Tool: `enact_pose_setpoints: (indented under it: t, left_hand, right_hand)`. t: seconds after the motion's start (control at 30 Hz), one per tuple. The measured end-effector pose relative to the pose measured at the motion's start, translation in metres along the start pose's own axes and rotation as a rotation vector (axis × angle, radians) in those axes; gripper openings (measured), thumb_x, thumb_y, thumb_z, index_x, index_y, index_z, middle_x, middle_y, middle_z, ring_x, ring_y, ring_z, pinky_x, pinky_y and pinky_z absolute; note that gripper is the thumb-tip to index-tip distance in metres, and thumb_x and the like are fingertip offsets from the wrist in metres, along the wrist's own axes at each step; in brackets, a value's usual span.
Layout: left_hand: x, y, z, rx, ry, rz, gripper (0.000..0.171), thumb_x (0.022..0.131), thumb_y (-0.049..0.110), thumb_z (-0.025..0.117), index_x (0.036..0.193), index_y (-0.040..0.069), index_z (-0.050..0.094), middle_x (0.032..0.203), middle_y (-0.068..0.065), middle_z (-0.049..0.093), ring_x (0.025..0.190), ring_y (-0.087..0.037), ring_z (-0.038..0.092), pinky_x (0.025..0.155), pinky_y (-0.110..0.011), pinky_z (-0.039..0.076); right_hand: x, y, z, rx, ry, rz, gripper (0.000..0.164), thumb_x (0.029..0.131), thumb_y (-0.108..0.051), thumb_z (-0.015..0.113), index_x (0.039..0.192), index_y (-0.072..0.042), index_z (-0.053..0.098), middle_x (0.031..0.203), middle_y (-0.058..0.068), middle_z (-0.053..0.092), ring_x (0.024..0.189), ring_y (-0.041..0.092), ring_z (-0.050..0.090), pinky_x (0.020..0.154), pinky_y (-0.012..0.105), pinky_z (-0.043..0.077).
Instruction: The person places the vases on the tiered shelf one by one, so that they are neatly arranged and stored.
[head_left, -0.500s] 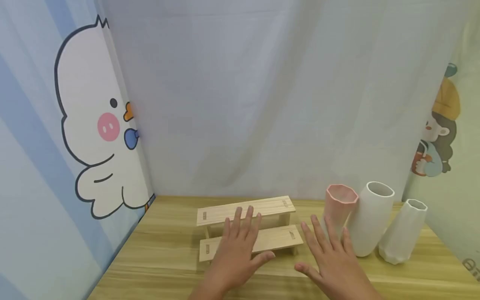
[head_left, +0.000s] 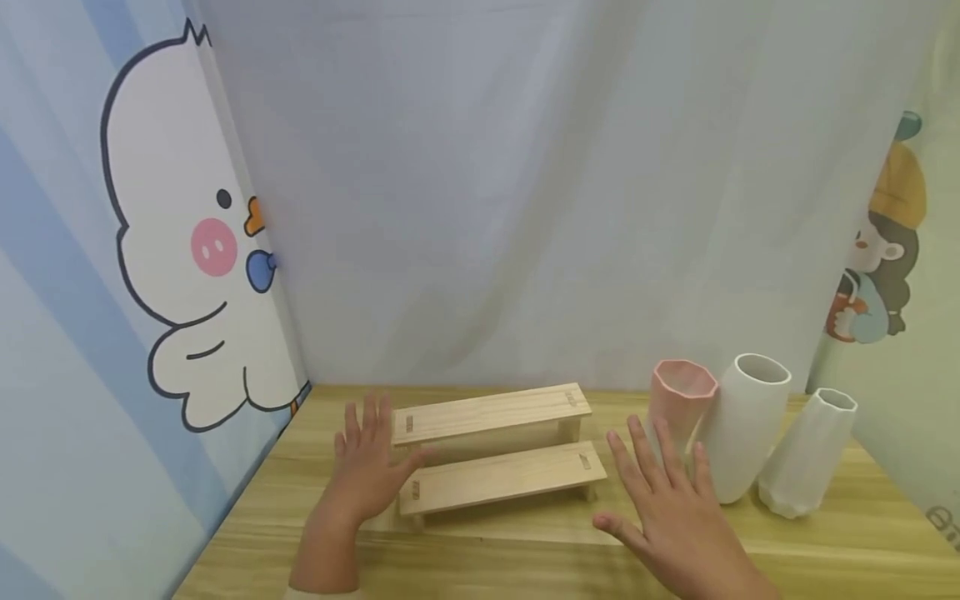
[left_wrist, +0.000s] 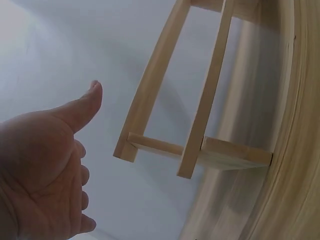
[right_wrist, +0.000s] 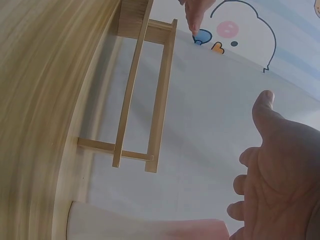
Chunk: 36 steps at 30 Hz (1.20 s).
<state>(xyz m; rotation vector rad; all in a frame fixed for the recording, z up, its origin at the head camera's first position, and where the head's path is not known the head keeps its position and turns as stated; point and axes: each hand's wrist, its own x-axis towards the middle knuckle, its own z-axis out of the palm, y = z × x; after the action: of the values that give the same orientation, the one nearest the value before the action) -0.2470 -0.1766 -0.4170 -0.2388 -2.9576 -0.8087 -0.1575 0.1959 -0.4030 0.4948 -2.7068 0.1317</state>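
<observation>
A two-step wooden stand (head_left: 502, 482) sits at the middle of the table, its back step higher than the front one. My left hand (head_left: 365, 479) hovers at the stand's left end, fingers spread, holding nothing; the left wrist view shows a gap between the thumb (left_wrist: 82, 107) and the wood. Over the table right of the stand, my right hand (head_left: 671, 517) has its fingers spread and holds nothing. Its fingertips overlap the lower part of a pink faceted vase (head_left: 678, 400) in the head view. Beside that vase stands a tall smooth white vase (head_left: 742, 433).
At the far right is a smaller white faceted vase (head_left: 808, 458) with a narrow mouth. A pale curtain (head_left: 465, 208) hangs behind the wood-grain table (head_left: 480, 567). Printed cloth with a cartoon duck (head_left: 172, 208) closes the left side.
My left hand has moved left, from in front of the stand to its left end, uncovering both steps. The right hand stays nearly where it was. The head view has tilted slightly.
</observation>
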Motion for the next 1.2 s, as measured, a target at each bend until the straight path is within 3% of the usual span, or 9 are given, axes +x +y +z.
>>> enact_pose_setpoints:
  t: [0.33, 0.53, 0.6, 0.73, 0.83, 0.9, 1.07, 1.2]
  left_hand:
    - [0.000, -0.019, -0.002, -0.041, -0.097, -0.057, 0.105, 0.093, 0.070, 0.043, 0.155, 0.011, -0.017, 0.160, -0.012, -0.026, 0.145, -0.041, -0.025, 0.112, -0.070, -0.010]
    - [0.000, -0.027, 0.000, -0.101, -0.179, -0.093, 0.109, 0.091, 0.072, 0.046, 0.155, 0.007, -0.015, 0.161, -0.014, -0.022, 0.146, -0.041, -0.021, 0.114, -0.068, -0.003]
    - [-0.001, -0.029, 0.001, -0.141, -0.210, -0.112, 0.113, 0.089, 0.073, 0.049, 0.154, 0.006, -0.015, 0.162, -0.015, -0.020, 0.148, -0.040, -0.015, 0.117, -0.065, 0.002]
    - [-0.004, -0.031, 0.002, -0.171, -0.239, -0.155, 0.113, 0.086, 0.073, 0.053, 0.156, 0.001, 0.001, 0.162, -0.023, 0.008, 0.148, -0.045, 0.013, 0.115, -0.064, 0.019]
    - [-0.007, -0.032, 0.000, -0.119, -0.238, -0.174, 0.104, 0.085, 0.073, 0.055, 0.154, 0.001, 0.025, 0.153, -0.027, 0.034, 0.140, -0.049, 0.031, 0.109, -0.066, 0.030]
    - [-0.008, -0.032, -0.002, -0.077, -0.235, -0.175, 0.099, 0.084, 0.073, 0.056, 0.149, 0.001, 0.037, 0.147, -0.027, 0.044, 0.136, -0.050, 0.037, 0.106, -0.065, 0.033]
    - [-0.007, -0.034, -0.002, -0.042, -0.247, -0.144, 0.094, 0.083, 0.071, 0.059, 0.141, -0.002, 0.049, 0.141, -0.026, 0.051, 0.132, -0.049, 0.043, 0.105, -0.064, 0.037]
    - [-0.006, -0.037, 0.001, -0.034, -0.265, -0.131, 0.093, 0.083, 0.070, 0.061, 0.140, -0.003, 0.050, 0.141, -0.025, 0.051, 0.133, -0.048, 0.043, 0.106, -0.062, 0.036]
  right_hand:
    - [0.001, 0.001, -0.004, 0.009, -0.019, 0.015, 0.089, 0.094, -0.065, 0.046, 0.159, -0.020, 0.007, 0.166, 0.008, -0.004, 0.152, 0.034, -0.009, 0.117, 0.059, -0.014]
    - [0.001, 0.005, -0.005, -0.006, 0.032, 0.007, 0.090, 0.093, -0.063, 0.050, 0.159, -0.017, 0.009, 0.166, 0.009, -0.004, 0.151, 0.037, -0.005, 0.117, 0.060, -0.013]
    - [0.001, 0.007, -0.006, -0.001, 0.043, 0.005, 0.092, 0.093, -0.063, 0.050, 0.159, -0.017, 0.007, 0.166, 0.010, -0.007, 0.151, 0.038, -0.007, 0.117, 0.060, -0.015]
    - [0.003, 0.012, -0.011, 0.021, 0.057, 0.016, 0.094, 0.093, -0.063, 0.051, 0.159, -0.017, 0.001, 0.165, 0.012, -0.009, 0.150, 0.038, -0.012, 0.115, 0.062, -0.017]
    - [0.006, 0.017, -0.016, 0.050, 0.103, 0.022, 0.097, 0.092, -0.066, 0.049, 0.159, -0.017, -0.001, 0.165, 0.012, -0.009, 0.150, 0.037, -0.016, 0.114, 0.066, -0.014]
    - [0.007, 0.023, -0.019, 0.063, 0.150, 0.026, 0.099, 0.090, -0.070, 0.047, 0.159, -0.017, -0.002, 0.165, 0.011, -0.011, 0.150, 0.036, -0.017, 0.113, 0.068, -0.012]
    - [0.008, 0.045, -0.030, 0.094, 0.270, 0.085, 0.108, 0.085, -0.079, 0.042, 0.159, -0.013, -0.002, 0.165, 0.009, -0.011, 0.151, 0.036, -0.013, 0.112, 0.072, -0.008]
    - [0.007, 0.070, -0.040, 0.177, 0.394, 0.171, 0.118, 0.081, -0.080, 0.052, 0.158, -0.010, -0.002, 0.165, 0.014, -0.008, 0.150, 0.040, -0.009, 0.113, 0.070, -0.007]
